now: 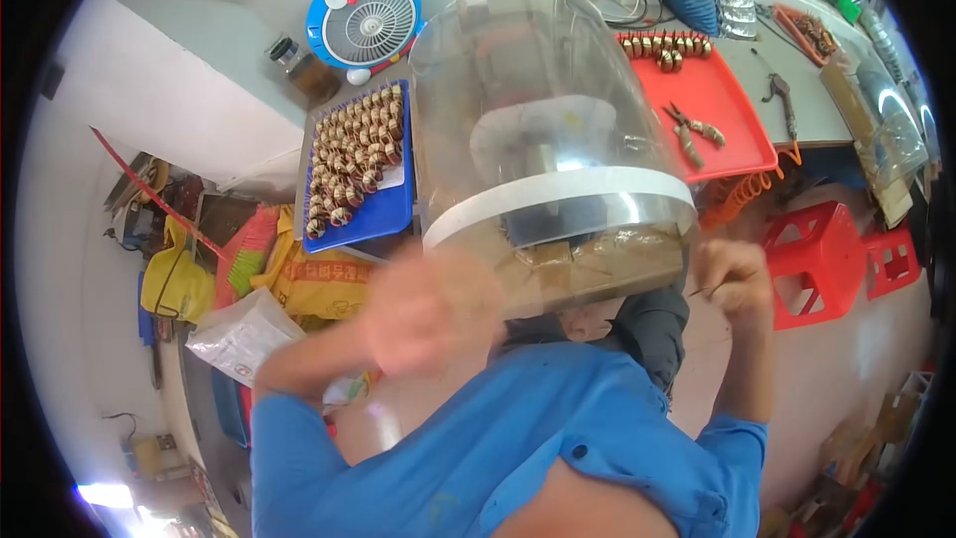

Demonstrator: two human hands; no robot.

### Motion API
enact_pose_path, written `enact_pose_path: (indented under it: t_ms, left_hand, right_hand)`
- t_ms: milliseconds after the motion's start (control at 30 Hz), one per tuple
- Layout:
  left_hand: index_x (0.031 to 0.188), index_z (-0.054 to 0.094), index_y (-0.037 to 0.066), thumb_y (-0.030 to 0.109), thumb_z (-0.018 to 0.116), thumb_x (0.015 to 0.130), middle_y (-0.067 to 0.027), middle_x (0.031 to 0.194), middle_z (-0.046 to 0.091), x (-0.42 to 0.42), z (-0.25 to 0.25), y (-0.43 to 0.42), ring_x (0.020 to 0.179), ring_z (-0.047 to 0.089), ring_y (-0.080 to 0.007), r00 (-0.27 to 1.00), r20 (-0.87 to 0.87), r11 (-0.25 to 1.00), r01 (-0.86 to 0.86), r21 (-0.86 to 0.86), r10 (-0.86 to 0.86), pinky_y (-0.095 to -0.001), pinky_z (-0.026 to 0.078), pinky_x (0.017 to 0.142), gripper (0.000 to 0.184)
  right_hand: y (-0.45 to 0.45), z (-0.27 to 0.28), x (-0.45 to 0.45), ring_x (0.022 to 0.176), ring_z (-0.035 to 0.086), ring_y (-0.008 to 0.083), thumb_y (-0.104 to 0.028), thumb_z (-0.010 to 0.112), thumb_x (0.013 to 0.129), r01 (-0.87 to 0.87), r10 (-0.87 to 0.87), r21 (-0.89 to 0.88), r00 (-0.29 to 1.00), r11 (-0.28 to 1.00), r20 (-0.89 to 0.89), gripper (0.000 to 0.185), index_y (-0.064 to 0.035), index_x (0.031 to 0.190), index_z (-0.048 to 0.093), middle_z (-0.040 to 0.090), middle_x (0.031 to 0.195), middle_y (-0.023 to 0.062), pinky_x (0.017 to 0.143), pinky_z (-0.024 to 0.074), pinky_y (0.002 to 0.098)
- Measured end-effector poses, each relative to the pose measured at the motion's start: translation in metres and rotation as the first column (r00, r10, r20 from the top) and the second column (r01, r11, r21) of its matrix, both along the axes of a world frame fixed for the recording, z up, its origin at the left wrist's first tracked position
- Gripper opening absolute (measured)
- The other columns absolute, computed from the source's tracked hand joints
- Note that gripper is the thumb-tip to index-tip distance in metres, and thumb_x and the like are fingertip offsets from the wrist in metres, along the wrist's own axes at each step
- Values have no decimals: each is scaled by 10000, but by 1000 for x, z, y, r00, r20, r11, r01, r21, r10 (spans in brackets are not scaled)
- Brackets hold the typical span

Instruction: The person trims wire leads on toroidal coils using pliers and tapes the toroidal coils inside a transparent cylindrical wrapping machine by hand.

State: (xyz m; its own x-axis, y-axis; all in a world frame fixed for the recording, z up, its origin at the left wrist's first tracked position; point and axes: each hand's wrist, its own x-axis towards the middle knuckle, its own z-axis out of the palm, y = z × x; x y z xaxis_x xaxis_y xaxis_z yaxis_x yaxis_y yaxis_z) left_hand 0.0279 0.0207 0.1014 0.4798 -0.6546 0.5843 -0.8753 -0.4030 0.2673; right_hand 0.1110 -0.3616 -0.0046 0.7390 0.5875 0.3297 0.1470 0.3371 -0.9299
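Note:
My left hand (433,309) is smeared by motion in front of the clear plastic hood (528,70), near its lower left corner; its fingers cannot be made out. To the right of the hood, my right hand (735,277) is closed, thumb and fingers pinched on a thin dark strand (703,290). A white band (568,187) edges the hood, and below it runs a brown, tape-covered board (597,271). Rows of copper-coloured wound coils (358,144) fill much of a blue tray (373,231). More coils (667,45) and pliers (687,130) lie on a red tray (732,110).
A blue fan (368,20) and a jar (302,70) stand behind the blue tray. At right are an air-gun-like tool (782,105), a coiled orange hose (742,197) and red stools (817,264). Yellow sacks (319,274) and a white bag (244,334) sit at left.

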Motion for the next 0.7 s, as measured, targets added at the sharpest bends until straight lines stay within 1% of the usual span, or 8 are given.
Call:
enact_pose_path:
  t_ms: [33, 100, 167, 267, 333, 433, 533, 700]
  left_hand:
    - [884, 566, 57, -92, 574, 721, -155, 1005, 645, -19, -9, -12, 970, 624, -352, 974, -134, 983, 180, -32, -182, -467, 503, 836, 221]
    - [1029, 570, 42, -72, 552, 752, -160, 1141, 610, -29, -69, -25, 1082, 591, -304, 956, -292, 1000, 14, -27, -21, -442, 466, 937, 300]
    - [1296, 512, 61, -46, 557, 688, -152, 1310, 502, -15, -122, -29, 1240, 478, -309, 679, -685, 850, -500, -167, 265, -401, 371, 1053, 619]
    - [1412, 353, 63, -54, 528, 726, -144, 1352, 456, 33, -142, -38, 1250, 465, -277, 568, -822, 681, -586, -440, -42, -371, 381, 1023, 718]
    - [1386, 374, 22, -43, 537, 752, -137, 1333, 473, 46, -122, -50, 1252, 451, -265, 395, -887, 586, -670, -457, -240, -339, 366, 1025, 657]
    - [1401, 362, 27, -30, 537, 740, -127, 1276, 496, 51, -95, -60, 1233, 459, -249, 314, -949, 677, -702, -220, 17, -330, 375, 1007, 685]
    - [1422, 379, 71, -119, 398, 698, -133, 1233, 565, 61, -90, -69, 1122, 575, -250, 356, -926, 664, -724, -186, 128, -333, 444, 956, 749]
    - [1352, 457, 48, -185, 304, 670, -121, 1139, 614, 75, -106, -67, 992, 644, -236, 372, -926, 599, -728, -334, -65, -316, 509, 878, 736]
  right_hand:
    - [6, -12, -14, 631, 492, 145, -185, 735, 674, -20, 18, -11, 990, 1000, -139, 243, -8, 702, 570, 564, 727, 58, 561, 363, 270]
    - [26, -26, -30, 630, 494, 126, -164, 724, 688, -59, 51, -11, 938, 998, -342, 230, -23, 742, 550, 557, 730, 39, 568, 375, 260]
    - [44, -33, -39, 635, 503, 114, -152, 715, 698, -84, 80, 13, 882, 996, -464, 231, -37, 774, 530, 557, 742, 31, 577, 389, 252]
    - [66, -30, -31, 641, 516, 112, -148, 705, 710, -126, 105, -8, 859, 992, -501, 232, -57, 799, 511, 559, 758, 30, 595, 413, 245]
    - [74, -24, -23, 642, 527, 122, -179, 709, 713, -148, 118, -26, 871, 989, -477, 260, -65, 787, 488, 545, 743, 31, 599, 425, 250]
    - [83, -23, -18, 643, 535, 130, -204, 710, 723, -166, 162, 32, 878, 986, -451, 278, -69, 784, 475, 540, 731, 34, 595, 425, 252]
    - [85, -25, -16, 622, 530, 136, -222, 704, 722, -144, 151, 49, 880, 988, -450, 278, -58, 764, 484, 547, 714, 51, 572, 413, 249]
    - [92, -27, -12, 586, 514, 130, -205, 680, 711, -77, 74, 12, 892, 997, -446, 242, -39, 734, 506, 547, 680, 67, 530, 389, 240]
